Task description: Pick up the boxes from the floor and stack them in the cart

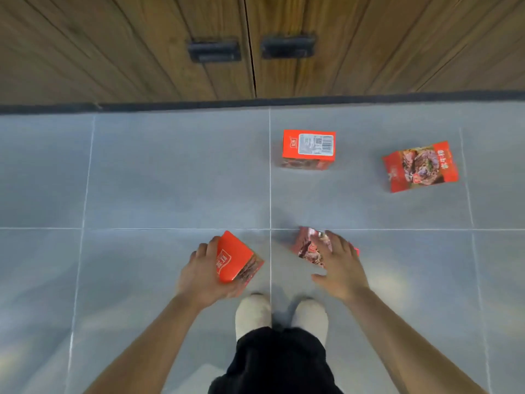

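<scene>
Boxes, four red ones, are all in sight and none is in the cart, which is out of view, so this is the picking-up step. The left hand has its fingers curled round one box at about seven o'clock from the middle of the floor. The right hand is spread flat over a second box at five o'clock; it is blurred, so I cannot tell whether it touches. Next it must close on that box. Two more lie further off, the barcode box at one o'clock and the picture box at two
</scene>
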`<state>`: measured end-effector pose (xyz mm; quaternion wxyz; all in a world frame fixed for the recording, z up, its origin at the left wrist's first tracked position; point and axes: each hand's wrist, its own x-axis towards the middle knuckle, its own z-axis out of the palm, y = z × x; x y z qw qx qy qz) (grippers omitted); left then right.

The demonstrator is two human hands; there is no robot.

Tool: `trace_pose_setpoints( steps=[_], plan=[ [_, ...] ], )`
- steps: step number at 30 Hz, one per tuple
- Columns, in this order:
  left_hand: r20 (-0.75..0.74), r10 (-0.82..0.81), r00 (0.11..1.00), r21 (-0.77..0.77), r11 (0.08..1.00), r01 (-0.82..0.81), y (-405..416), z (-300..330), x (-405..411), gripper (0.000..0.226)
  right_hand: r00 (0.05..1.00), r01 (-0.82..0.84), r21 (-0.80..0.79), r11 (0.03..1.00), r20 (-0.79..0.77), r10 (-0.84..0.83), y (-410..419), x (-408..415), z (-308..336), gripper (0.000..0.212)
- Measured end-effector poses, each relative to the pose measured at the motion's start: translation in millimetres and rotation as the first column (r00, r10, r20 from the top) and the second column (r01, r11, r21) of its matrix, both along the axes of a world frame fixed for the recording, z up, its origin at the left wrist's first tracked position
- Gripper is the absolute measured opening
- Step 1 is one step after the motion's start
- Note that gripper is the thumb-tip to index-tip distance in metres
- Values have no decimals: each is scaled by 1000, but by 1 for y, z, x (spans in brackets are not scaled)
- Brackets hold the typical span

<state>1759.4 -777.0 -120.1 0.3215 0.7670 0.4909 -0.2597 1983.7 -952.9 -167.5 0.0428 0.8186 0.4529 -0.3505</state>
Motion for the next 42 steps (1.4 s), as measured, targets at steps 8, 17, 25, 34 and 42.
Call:
trace_pose_setpoints(
  steps=[8,17,25,34,42],
  plan=[
    [11,121,993,30,992,-122,4,-52,-4,120,954,-177,-155,972,215,208,32,-1,-69,68],
    [107,197,975,78,976,-205,24,178,-6,120,992,-72,96,993,111,62,69,13,168,74],
    [303,386,872,180,875,-450,17,396,-41,118,996,-89,295,951,-4,94,99,-5,412,78],
    [437,489,755,341,687,-642,-17,506,-137,105,945,-193,496,846,-139,297,140,-63,528,73],
    [500,550,670,416,526,-742,-17,556,-253,93,882,-306,587,749,-122,455,201,-161,590,72]
  ],
)
